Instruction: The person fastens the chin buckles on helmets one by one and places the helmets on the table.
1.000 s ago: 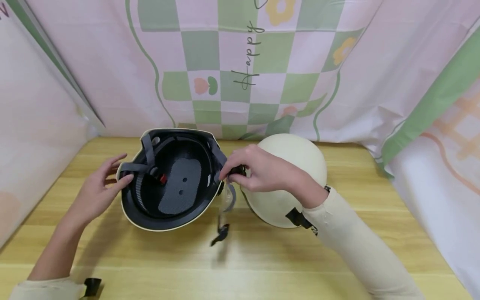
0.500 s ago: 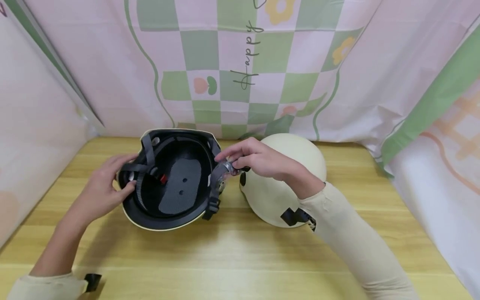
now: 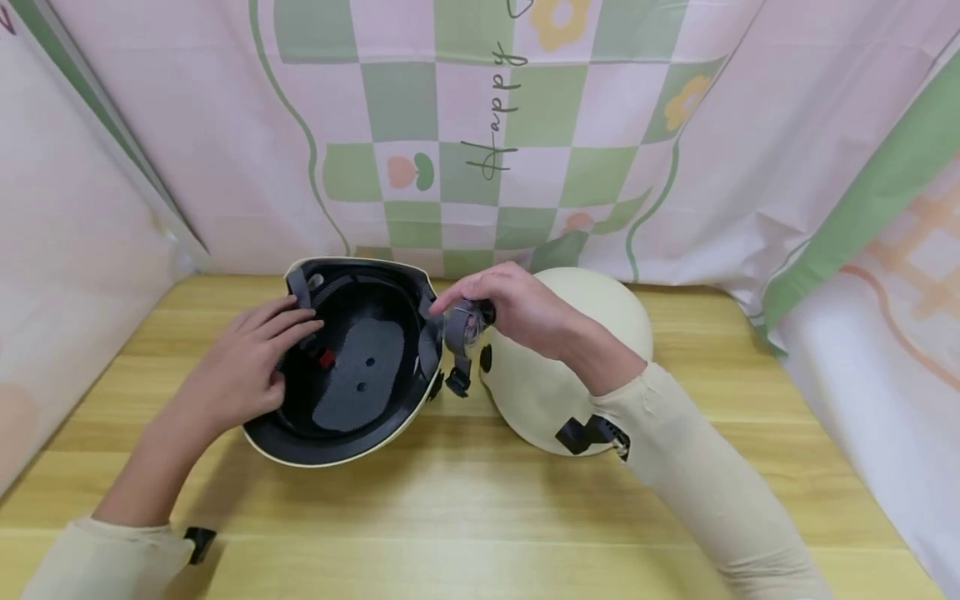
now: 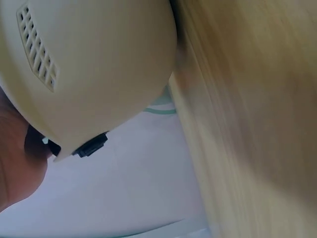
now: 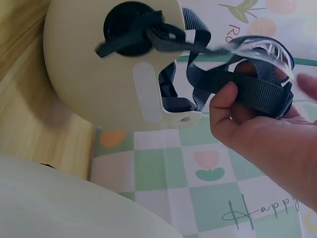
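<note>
Your left hand has shifted inward over the upturned helmet, fingers extended; your right hand pinches its strap; table stretches toward you.

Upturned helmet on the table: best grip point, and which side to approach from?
I'd take the near rim from the near side, fingers inside, thumb outside. The upturned helmet lies opening-up, so that edge is exposed, while the shell is rounded. Other edges look worse: the right hand holds a grey strap beside one, the left hand covers another.
</note>
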The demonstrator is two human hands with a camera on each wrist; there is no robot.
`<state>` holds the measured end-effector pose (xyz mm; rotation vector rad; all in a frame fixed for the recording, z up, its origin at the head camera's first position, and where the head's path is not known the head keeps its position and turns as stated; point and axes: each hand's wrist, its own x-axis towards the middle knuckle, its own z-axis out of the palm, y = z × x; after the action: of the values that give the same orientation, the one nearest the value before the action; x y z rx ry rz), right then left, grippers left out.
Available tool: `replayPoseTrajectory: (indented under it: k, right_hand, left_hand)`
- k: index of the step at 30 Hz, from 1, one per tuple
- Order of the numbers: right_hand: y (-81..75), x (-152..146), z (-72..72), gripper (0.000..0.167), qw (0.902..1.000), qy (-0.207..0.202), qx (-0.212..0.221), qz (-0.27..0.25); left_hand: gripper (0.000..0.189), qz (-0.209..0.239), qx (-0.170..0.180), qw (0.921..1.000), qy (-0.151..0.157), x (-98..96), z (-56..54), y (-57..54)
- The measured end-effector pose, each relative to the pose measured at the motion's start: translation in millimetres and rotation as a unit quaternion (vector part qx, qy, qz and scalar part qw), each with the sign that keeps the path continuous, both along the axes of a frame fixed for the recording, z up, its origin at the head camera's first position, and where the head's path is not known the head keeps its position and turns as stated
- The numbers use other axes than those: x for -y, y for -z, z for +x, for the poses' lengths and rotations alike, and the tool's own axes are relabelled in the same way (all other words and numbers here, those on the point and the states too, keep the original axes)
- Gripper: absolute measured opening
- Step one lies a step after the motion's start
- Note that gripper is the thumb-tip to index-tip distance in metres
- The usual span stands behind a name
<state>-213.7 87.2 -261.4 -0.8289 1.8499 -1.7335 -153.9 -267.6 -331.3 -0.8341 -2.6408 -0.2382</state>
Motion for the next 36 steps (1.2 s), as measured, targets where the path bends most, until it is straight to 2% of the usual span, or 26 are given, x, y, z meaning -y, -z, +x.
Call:
replayPoseTrajectory:
  k: [4, 7, 10, 17, 22, 25, 28, 32, 36]
  right_hand:
    - [-0.6, 0.9, 3.2, 0.016, 0.9958, 0.007, -0.083, 0.039]
    - [-1.6, 4.0, 5.8, 0.012, 0.9848, 0.024, -0.155, 0.075]
    - [-3.4, 6.4, 7.5, 0.012, 0.9769, 0.028, -0.194, 0.085]
    - [-10.1, 5.9, 9.6, 0.012, 0.9624, 0.041, -0.262, 0.060]
    - [-10.2, 4.8, 9.5, 0.013, 0.9483, 0.063, -0.310, 0.029]
    - [-11.4, 5.2, 9.3, 0.016, 0.9475, 0.060, -0.314, 0.002]
    - [-12.6, 7.4, 8.9, 0.018, 0.9543, 0.047, -0.294, -0.018]
    - [-12.5, 10.4, 7.9, 0.021, 0.9696, 0.047, -0.239, -0.020]
    - [-12.0, 13.1, 7.3, 0.031, 0.9860, 0.042, -0.161, -0.001]
  left_hand:
    - [0.052, -0.042, -0.012, 0.9990, -0.011, -3.5, -1.7, -1.6]
    - [0.043, -0.064, -0.030, 0.9974, -0.014, -5.7, -3.7, -2.8]
    - [0.039, -0.084, -0.034, 0.9956, -0.023, -8.2, -4.6, -4.2]
    - [0.031, -0.093, -0.012, 0.9949, -0.039, -15.1, -5.4, -5.7]
    - [0.029, -0.081, -0.031, 0.9958, -0.029, -17.6, -6.7, -4.6]
    - [0.028, -0.070, -0.036, 0.9967, -0.020, -18.9, -7.0, -4.5]
    - [0.028, -0.057, -0.020, 0.9980, -0.017, -19.9, -5.9, -5.8]
    - [0.027, -0.020, 0.014, 0.9996, -0.011, -21.3, -3.5, -8.7]
    - [0.023, 0.043, 0.036, 0.9984, 0.000, -22.9, -3.2, -11.7]
